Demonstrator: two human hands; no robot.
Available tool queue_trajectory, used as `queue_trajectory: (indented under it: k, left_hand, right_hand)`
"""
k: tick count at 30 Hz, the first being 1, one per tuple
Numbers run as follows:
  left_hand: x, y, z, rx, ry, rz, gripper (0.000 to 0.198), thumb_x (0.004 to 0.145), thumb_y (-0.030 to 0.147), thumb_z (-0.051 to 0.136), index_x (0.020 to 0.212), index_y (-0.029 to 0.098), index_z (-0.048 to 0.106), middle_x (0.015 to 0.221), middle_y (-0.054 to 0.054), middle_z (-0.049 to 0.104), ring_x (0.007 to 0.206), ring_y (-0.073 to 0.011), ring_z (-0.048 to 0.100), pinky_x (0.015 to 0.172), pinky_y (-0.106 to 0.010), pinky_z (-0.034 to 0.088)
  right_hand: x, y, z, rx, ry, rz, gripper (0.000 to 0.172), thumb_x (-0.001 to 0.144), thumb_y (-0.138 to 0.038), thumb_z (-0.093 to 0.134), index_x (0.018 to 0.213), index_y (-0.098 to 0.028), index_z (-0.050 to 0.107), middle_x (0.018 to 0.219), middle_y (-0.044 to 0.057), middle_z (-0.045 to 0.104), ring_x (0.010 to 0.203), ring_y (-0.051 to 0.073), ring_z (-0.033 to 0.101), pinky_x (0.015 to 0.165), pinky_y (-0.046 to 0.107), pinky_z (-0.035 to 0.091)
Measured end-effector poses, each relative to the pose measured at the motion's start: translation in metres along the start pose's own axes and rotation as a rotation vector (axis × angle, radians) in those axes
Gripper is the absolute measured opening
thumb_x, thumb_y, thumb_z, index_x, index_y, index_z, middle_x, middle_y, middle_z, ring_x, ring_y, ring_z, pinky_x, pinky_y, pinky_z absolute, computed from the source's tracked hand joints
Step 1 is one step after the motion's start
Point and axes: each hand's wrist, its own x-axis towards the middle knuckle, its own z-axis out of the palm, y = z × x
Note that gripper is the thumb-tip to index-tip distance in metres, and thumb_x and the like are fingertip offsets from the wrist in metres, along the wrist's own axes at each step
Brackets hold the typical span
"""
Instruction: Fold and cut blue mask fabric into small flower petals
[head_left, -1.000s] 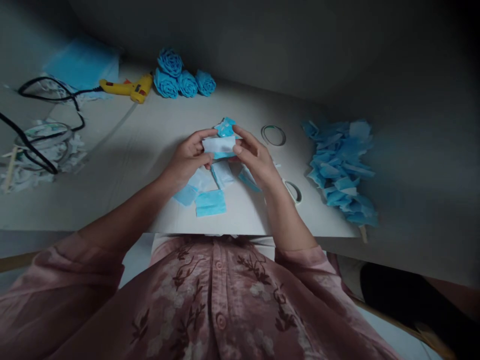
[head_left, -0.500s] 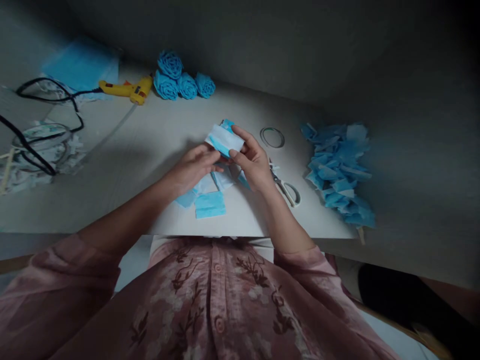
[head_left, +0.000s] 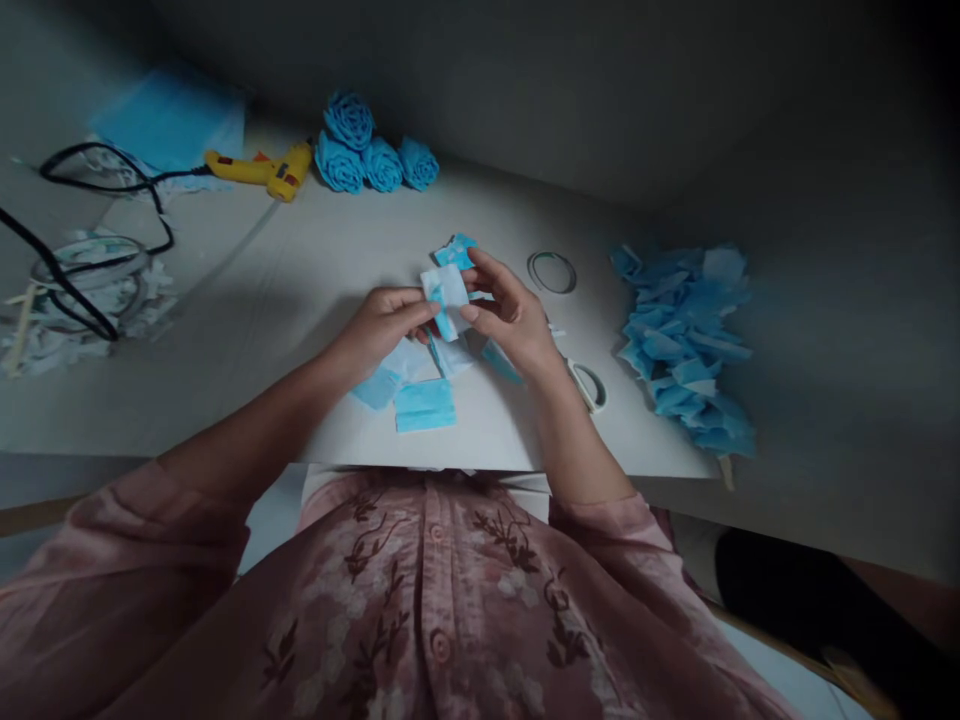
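Observation:
My left hand [head_left: 386, 325] pinches a small piece of mask fabric [head_left: 450, 288], white with a blue folded edge, between thumb and fingers. At the piece's right edge, my right hand [head_left: 514, 315] has its thumb tip touching or almost touching it, with the fingers curved and apart. Just beyond the hands lies a crumpled blue piece [head_left: 454, 251]. Beneath them are more cut pieces, with a flat blue rectangle [head_left: 425, 405] nearest me. Scissors [head_left: 589, 385] rest beside my right forearm, their blades mostly hidden by it.
A yellow glue gun [head_left: 285, 175] with a black cord lies at the back left. Several blue fabric roses [head_left: 382, 163] stand beside it. Blue mask sheets [head_left: 172, 120] and white scraps [head_left: 64, 335] occupy the left, a tape ring [head_left: 551, 272] and heaped blue pieces [head_left: 686, 330] the right.
The held fabric piece has turned from lying crosswise to more upright and shifted toward my left hand. My right thumb and fingers have moved toward its right edge and spread.

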Motion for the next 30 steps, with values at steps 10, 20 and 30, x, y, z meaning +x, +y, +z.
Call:
queue_trajectory:
  k: [10,20,30]
  left_hand:
    - [-0.003,-0.002,0.001,0.403,-0.199,0.040,0.033,0.086,0.015,0.062,0.055,0.019,0.053,0.052,0.003,0.053,0.050,-0.0102,0.049,0.052,-0.024,0.033]
    - [-0.004,0.000,-0.001,0.303,-0.210,0.080,0.035,0.091,0.033,0.064,0.061,0.018,0.059,0.058,0.001,0.058,0.056,-0.0114,0.053,0.058,-0.025,0.040]
    - [-0.002,0.003,0.001,0.293,-0.098,0.025,0.035,0.087,0.027,0.065,0.054,0.018,0.058,0.051,0.002,0.054,0.050,-0.0093,0.047,0.054,-0.025,0.035]
  right_hand:
    - [-0.006,-0.006,0.007,0.064,-0.085,0.039,0.059,0.084,-0.059,0.084,0.134,-0.030,0.076,0.115,0.003,0.078,0.102,0.021,0.071,0.090,0.036,0.061]
    - [-0.005,-0.010,0.007,0.103,-0.007,0.037,0.041,0.084,-0.055,0.086,0.114,-0.027,0.083,0.115,0.003,0.081,0.101,0.019,0.071,0.085,0.033,0.060]
    - [-0.004,-0.012,0.005,-0.114,-0.021,-0.180,0.032,0.094,-0.056,0.077,0.097,-0.024,0.080,0.105,0.005,0.076,0.103,0.021,0.069,0.100,0.041,0.054]
